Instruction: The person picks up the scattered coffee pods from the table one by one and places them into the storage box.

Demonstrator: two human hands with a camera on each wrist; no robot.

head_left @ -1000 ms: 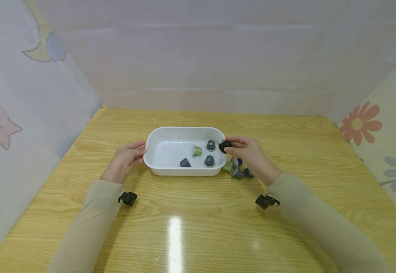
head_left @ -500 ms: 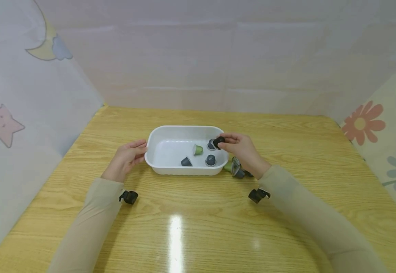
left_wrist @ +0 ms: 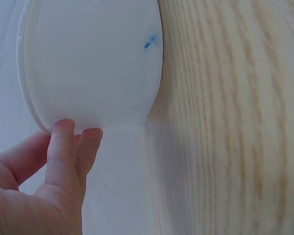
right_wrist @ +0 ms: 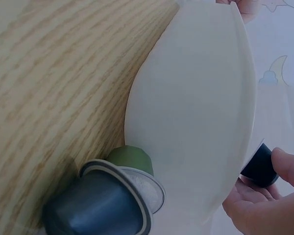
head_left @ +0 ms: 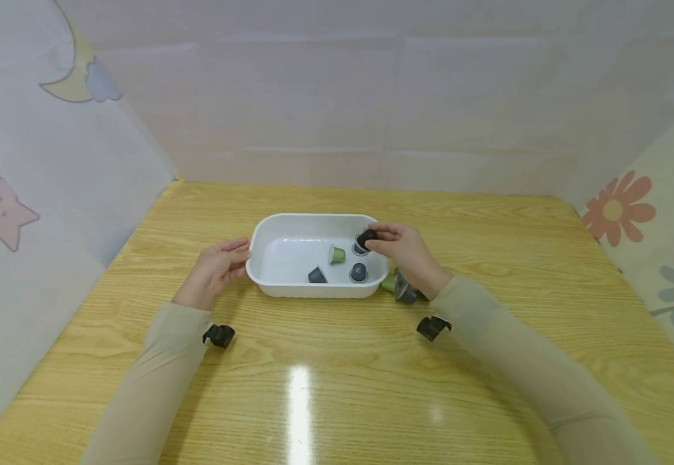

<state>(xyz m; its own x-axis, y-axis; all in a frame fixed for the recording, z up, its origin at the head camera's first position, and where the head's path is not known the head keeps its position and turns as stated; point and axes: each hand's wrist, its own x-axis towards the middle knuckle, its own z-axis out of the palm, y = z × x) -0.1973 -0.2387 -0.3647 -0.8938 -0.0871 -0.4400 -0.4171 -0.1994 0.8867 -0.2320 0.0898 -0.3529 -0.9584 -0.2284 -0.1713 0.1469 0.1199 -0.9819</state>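
Note:
My right hand (head_left: pixel 408 250) pinches a black coffee capsule (head_left: pixel 367 239) over the right end of a white plastic basin (head_left: pixel 287 292); the right wrist view also shows this dark capsule (right_wrist: pixel 261 166) between thumb and fingers. Inside the basin lie a green capsule (head_left: pixel 337 255), a tilted grey capsule (head_left: pixel 317 276) and a dark grey capsule (head_left: pixel 358 272) standing rim down. Another capsule is partly hidden below the held one. At the basin's left end, my left hand (head_left: pixel 212 271) touches the outer wall with fairly straight fingers, as the left wrist view shows (left_wrist: pixel 63 166).
Just outside the basin's right end, a green capsule (head_left: pixel 388 283) and a grey-blue capsule (head_left: pixel 405 294) lie on the wooden table (head_left: pixel 267 374), with more partly hidden under the right wrist. Cloth-like walls with printed shapes surround the table's back and sides.
My right hand has moved left with the black capsule, from the basin's right rim to over its inside. The left hand stays at the left end.

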